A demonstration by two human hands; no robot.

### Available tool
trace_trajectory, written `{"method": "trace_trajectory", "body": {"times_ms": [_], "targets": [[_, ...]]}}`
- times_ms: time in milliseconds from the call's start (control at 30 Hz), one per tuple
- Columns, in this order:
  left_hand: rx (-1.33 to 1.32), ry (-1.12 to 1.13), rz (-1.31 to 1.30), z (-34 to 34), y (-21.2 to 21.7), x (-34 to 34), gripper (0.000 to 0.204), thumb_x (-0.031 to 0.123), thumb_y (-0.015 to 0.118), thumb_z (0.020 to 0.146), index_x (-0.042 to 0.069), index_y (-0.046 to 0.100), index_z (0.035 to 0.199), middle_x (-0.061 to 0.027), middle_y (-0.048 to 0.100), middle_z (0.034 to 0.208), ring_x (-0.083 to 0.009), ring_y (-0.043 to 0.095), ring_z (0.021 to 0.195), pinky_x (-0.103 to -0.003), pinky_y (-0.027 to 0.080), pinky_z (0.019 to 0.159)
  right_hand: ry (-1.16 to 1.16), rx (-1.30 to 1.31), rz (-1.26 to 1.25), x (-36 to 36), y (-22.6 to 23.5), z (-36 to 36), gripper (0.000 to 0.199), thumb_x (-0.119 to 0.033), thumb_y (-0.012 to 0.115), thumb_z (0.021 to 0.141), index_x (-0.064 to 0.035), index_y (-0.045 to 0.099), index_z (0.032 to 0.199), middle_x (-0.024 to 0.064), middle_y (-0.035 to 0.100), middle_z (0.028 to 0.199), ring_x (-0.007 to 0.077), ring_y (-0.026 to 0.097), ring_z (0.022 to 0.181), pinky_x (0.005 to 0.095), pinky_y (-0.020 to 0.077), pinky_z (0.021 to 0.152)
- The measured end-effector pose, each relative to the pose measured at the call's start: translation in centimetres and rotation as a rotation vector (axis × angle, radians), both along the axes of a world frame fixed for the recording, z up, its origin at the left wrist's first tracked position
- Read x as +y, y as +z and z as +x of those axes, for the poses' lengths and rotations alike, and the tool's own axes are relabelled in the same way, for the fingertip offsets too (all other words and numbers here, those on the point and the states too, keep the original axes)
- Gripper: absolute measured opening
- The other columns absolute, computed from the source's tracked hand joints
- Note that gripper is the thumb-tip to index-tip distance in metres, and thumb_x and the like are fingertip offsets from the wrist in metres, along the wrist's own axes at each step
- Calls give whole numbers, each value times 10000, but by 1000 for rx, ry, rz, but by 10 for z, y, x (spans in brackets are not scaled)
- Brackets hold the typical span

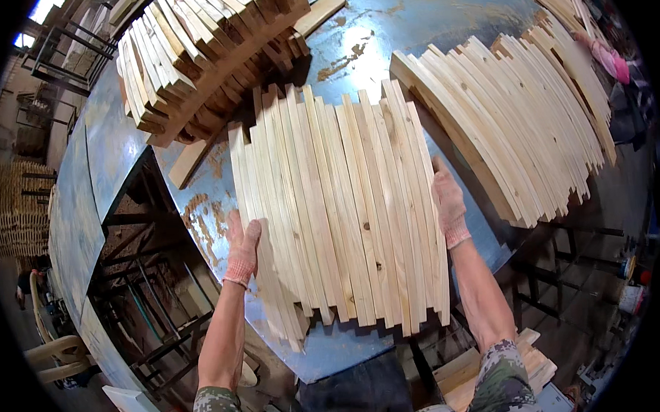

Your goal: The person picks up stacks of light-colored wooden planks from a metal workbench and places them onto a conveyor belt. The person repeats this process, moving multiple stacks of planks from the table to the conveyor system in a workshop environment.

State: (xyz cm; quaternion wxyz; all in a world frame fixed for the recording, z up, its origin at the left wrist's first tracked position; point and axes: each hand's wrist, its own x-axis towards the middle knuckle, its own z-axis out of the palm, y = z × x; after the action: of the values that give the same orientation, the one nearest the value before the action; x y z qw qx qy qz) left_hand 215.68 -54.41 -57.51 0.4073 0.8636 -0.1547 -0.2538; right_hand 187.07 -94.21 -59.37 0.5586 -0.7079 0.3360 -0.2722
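Note:
A row of pale wooden strips (338, 213) lies side by side on the blue metal table in front of me, with uneven ends. My left hand (242, 247), in a pinkish knit glove, is at the row's left edge. Its thumb touches the outer strip and its fingers stretch out apart from the thumb. On the opposite edge my right hand (448, 201), gloved alike, grips the outermost strip from the side. Some of its fingers are hidden against the wood.
A tall stack of strips (213, 56) on crosspieces stands at the far left of the blue table (314, 357). Another fanned row of strips (503, 125) lies to the right, with another person's pink sleeve (617, 64) beyond it. More wood pieces (459, 370) sit below the table near my right arm.

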Motion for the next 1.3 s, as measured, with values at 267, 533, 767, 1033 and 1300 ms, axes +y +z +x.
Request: {"method": "trace_trajectory", "body": {"times_ms": [267,533,767,1033,1300], "targets": [[796,251,-613,-49,67,-13,741,272,668,984,69,363,1628,-131,562,1505,-274,592,1348,-468,527,1108,-168,38,297,39,33,-42,374,-304,545,1079,40,601,1214,66,667,1166,192,611,1115,347,506,949],[1097,273,-585,-96,-4,47,779,281,753,889,-20,464,1546,-152,672,1367,-304,690,1208,-484,591,1024,-159,-818,1027,92,-33,-182,312,-203,596,1044,-20,579,1296,35,631,1088,166,603,966,307,534,844],[960,71,-379,-136,31,28,842,364,827,867,-38,505,1534,-130,671,1398,-259,665,1256,-392,513,1120,-774,-389,872,166,34,-233,445,-342,682,1020,-27,625,1330,120,737,1203,223,712,1049,400,618,898],[1020,-36,-322,-140,26,0,826,287,836,872,-35,471,1540,-107,655,1387,-219,635,1272,-355,493,1127,-533,-390,1244,160,13,-265,472,-321,650,1045,-18,600,1403,133,724,1262,259,714,1102,425,620,920],[1097,-16,-293,-142,50,6,967,283,831,873,-35,324,1632,-112,570,1480,-211,622,1249,-333,505,1080,-417,-331,1262,143,37,-253,465,-309,653,1046,-25,598,1410,123,723,1254,261,710,1105,423,614,926]]}}
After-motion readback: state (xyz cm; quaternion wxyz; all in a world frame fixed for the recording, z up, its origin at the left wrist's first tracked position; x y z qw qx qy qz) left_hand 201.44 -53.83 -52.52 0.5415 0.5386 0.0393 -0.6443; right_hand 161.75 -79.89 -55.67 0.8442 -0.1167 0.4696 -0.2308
